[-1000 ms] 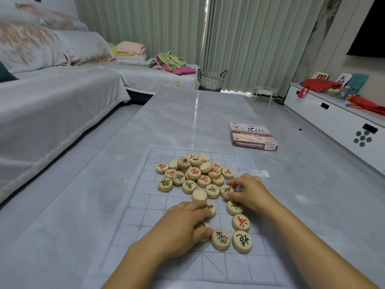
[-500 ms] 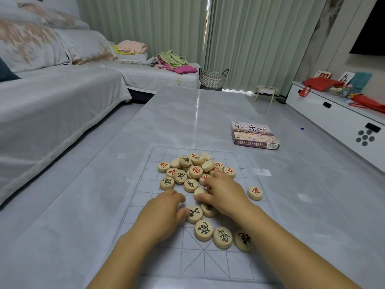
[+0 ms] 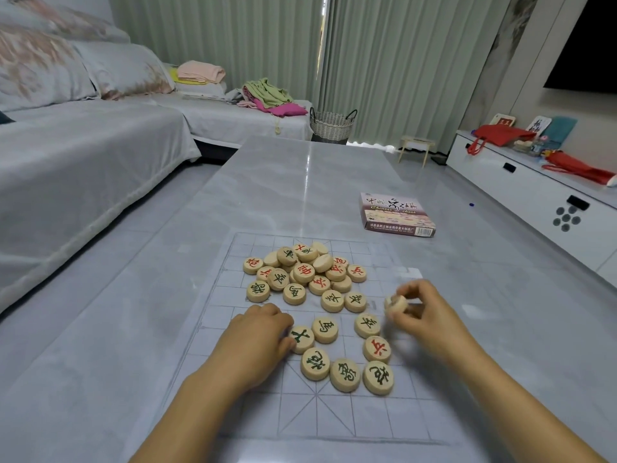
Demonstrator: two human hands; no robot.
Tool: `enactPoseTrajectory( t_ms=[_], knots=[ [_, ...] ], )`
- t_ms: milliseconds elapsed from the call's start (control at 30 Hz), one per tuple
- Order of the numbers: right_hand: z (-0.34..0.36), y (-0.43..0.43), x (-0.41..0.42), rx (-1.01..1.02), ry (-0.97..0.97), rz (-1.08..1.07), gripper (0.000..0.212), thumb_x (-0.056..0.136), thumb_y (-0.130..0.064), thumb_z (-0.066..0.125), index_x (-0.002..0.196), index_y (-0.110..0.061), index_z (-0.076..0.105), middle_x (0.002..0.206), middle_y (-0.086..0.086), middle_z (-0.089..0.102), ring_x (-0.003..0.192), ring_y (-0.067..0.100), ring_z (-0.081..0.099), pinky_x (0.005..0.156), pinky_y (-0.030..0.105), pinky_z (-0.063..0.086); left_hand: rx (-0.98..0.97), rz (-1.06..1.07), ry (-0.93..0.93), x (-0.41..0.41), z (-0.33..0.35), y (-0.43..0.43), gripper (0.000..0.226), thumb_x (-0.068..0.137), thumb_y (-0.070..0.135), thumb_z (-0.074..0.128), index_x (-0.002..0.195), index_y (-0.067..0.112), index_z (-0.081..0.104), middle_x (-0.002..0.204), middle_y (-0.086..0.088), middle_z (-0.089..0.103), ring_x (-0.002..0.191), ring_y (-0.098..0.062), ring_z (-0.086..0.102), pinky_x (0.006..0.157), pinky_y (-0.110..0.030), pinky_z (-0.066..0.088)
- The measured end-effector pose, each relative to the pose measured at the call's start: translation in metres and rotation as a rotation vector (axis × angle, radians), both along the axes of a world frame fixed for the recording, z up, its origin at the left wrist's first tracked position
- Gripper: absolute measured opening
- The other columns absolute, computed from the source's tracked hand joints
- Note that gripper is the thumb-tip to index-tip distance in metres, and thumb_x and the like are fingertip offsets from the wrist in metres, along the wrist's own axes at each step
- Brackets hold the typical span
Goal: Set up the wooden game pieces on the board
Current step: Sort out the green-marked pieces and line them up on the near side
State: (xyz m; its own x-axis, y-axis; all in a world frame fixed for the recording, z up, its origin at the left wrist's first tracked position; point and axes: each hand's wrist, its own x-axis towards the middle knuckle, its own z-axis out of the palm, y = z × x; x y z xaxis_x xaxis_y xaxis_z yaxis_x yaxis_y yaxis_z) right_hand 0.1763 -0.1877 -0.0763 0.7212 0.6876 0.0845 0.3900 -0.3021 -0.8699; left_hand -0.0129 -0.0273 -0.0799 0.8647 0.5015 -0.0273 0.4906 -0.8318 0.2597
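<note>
Swung out to mid-right, right hand (image 3: 424,315) pinching one piece (image 3: 396,304), left hand (image 3: 257,342) gripping a green-marked piece (image 3: 303,339), pile (image 3: 307,274) just above.

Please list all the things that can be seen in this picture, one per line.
table: one, grey, centre.
board: one, clear sheet with grid lines, on the table.
game pieces: many, heap hides some, pale wood with red or green marks, on the board.
box: one, purple, on the table beyond the board.
sofa: one, grey, left.
clothes: several piles, pink and green, on the sofa.
basket: one, pale, by the curtains.
cabinet: one, white, right.
left hand: one, on the board beside a green-marked piece.
right hand: one, its fingers pinch a piece near the board's right edge.
</note>
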Motion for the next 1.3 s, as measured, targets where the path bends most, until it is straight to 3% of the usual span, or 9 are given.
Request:
enactPoseTrajectory(
  t_ms=[133, 367, 500, 567, 700, 867, 1033, 1133, 1300],
  knots=[
    [-0.023, -0.027, -0.005, -0.197, -0.259, 0.014, 0.030, 0.086, -0.025, 0.062, 0.114, -0.028, 0.055, 0.096, -0.021, 0.053, 0.105, 0.011, 0.052, 0.091, 0.028, 0.044, -0.013, -0.005, -0.023, -0.001, -0.003, 0.000, 0.031, 0.094, 0.036, 0.042, 0.120, 0.023, 0.053, 0.128, 0.004, 0.049, 0.117, -0.017, 0.042, 0.097, -0.030, 0.037],
    [-0.020, -0.033, 0.000, -0.321, -0.262, 0.078, 0.042, 0.082, -0.023, 0.068, 0.121, -0.024, 0.052, 0.111, -0.007, 0.048, 0.091, 0.000, 0.049, 0.072, 0.007, 0.040, -0.011, -0.016, -0.047, -0.002, -0.006, 0.001, 0.035, 0.094, 0.037, 0.043, 0.127, 0.028, 0.046, 0.133, 0.007, 0.046, 0.121, -0.015, 0.041, 0.100, -0.029, 0.037],
    [-0.016, -0.032, -0.006, -0.295, -0.353, 0.153, 0.040, 0.087, -0.026, 0.060, 0.124, -0.037, 0.048, 0.120, -0.013, 0.040, 0.117, 0.005, 0.040, 0.095, 0.016, 0.034, -0.025, -0.035, -0.107, -0.001, -0.007, -0.001, 0.039, 0.094, 0.036, 0.043, 0.132, 0.028, 0.042, 0.139, 0.010, 0.042, 0.125, -0.013, 0.039, 0.103, -0.028, 0.035],
    [-0.012, -0.032, -0.010, -0.234, -0.474, 0.177, 0.033, 0.089, -0.030, 0.057, 0.119, -0.043, 0.053, 0.121, -0.018, 0.037, 0.118, 0.004, 0.034, 0.101, 0.023, 0.030, -0.047, -0.074, -0.150, 0.000, -0.006, -0.006, 0.043, 0.093, 0.042, 0.041, 0.135, 0.030, 0.040, 0.145, 0.012, 0.036, 0.132, -0.010, 0.033, 0.107, -0.026, 0.029],
    [-0.016, -0.029, -0.018, -0.246, -0.628, 0.324, 0.029, 0.090, -0.034, 0.055, 0.117, -0.042, 0.058, 0.123, -0.016, 0.040, 0.113, 0.003, 0.034, 0.094, 0.017, 0.025, -0.127, -0.176, -0.171, 0.007, -0.003, -0.025, 0.080, 0.065, 0.068, 0.015, 0.134, 0.036, 0.039, 0.149, 0.016, 0.027, 0.137, -0.003, 0.021, 0.109, -0.023, 0.018],
    [-0.019, -0.028, -0.015, -0.240, -0.656, 0.338, 0.029, 0.090, -0.034, 0.054, 0.119, -0.036, 0.059, 0.120, -0.016, 0.049, 0.113, 0.003, 0.038, 0.088, 0.008, 0.025, -0.113, -0.210, -0.092, 0.009, -0.010, -0.029, 0.088, 0.056, 0.073, 0.013, 0.137, 0.041, 0.031, 0.150, 0.019, 0.020, 0.138, -0.002, 0.016, 0.110, -0.023, 0.016],
    [-0.020, -0.027, -0.013, -0.264, -0.746, 0.412, 0.035, 0.089, -0.027, 0.055, 0.124, -0.031, 0.054, 0.124, -0.012, 0.050, 0.110, -0.001, 0.029, 0.086, 0.007, 0.021, -0.139, -0.195, -0.074, 0.008, -0.007, -0.029, 0.088, 0.058, 0.073, 0.016, 0.138, 0.040, 0.030, 0.151, 0.019, 0.020, 0.137, -0.002, 0.018, 0.110, -0.022, 0.018],
    [-0.018, -0.025, -0.013, -0.300, -0.756, 0.434, 0.040, 0.091, -0.031, 0.051, 0.131, -0.033, 0.046, 0.120, -0.011, 0.045, 0.100, -0.003, 0.026, 0.085, 0.006, 0.022, -0.120, -0.205, -0.061, 0.008, -0.006, -0.029, 0.066, 0.080, 0.065, 0.038, 0.140, 0.039, 0.028, 0.152, 0.019, 0.018, 0.139, -0.002, 0.017, 0.112, -0.022, 0.016],
    [-0.014, -0.024, -0.011, -0.317, -0.605, 0.438, 0.033, 0.086, -0.037, 0.057, 0.118, -0.032, 0.050, 0.104, -0.017, 0.038, 0.095, -0.004, 0.031, 0.085, 0.010, 0.029, -0.113, -0.208, -0.049, 0.008, -0.007, -0.029, 0.056, 0.089, 0.050, 0.046, 0.140, 0.037, 0.027, 0.153, 0.018, 0.016, 0.140, -0.004, 0.016, 0.113, -0.024, 0.016]
  ],
)
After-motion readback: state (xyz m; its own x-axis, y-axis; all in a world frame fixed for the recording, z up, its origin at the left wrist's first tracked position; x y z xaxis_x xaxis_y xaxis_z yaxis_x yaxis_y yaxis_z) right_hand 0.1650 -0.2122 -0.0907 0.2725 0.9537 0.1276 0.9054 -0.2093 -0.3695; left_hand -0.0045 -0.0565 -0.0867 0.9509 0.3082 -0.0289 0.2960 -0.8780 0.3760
